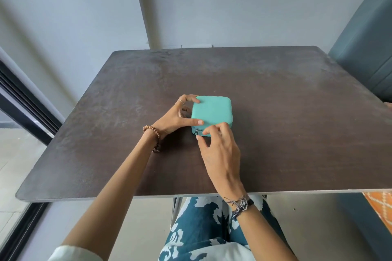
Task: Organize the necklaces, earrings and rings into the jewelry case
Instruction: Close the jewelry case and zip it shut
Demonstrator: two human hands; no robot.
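A small turquoise jewelry case [212, 111] lies closed on the dark table [275, 123], near its middle. My left hand [177, 117] grips the case's left side, thumb on the lid's near corner and fingers curled around the far corner. My right hand [218, 146] rests at the case's near edge, its thumb and forefinger pinched at the zipper pull [197, 131] on the front left corner. No necklaces, earrings or rings lie loose on the table; one ring sits on a finger of my left hand.
A dark teal upholstered chair [369, 48] stands at the table's far right corner. A black-framed sliding door [23, 99] runs along the left. My patterned trousers [201, 229] show below the table's near edge.
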